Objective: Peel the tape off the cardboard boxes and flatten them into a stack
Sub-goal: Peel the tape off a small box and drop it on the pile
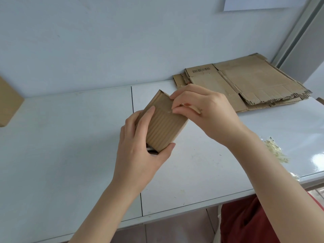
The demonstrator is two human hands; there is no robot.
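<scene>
A small brown cardboard box (162, 126) is held tilted above the white table (70, 155) near the middle of the view. My left hand (140, 151) grips its lower end, thumb on one corner and fingers along the left side. My right hand (201, 111) is at the box's upper right edge, with fingertips pinching a thin strip of tape (193, 108) there. At the back right lies a stack of flattened cardboard boxes (245, 85) against the wall.
A heap of crumpled clear tape (277, 151) lies on the table at the right. Another brown box (7, 104) shows at the left edge. The wall runs close behind the table. The table's front edge crosses the lower part of the view.
</scene>
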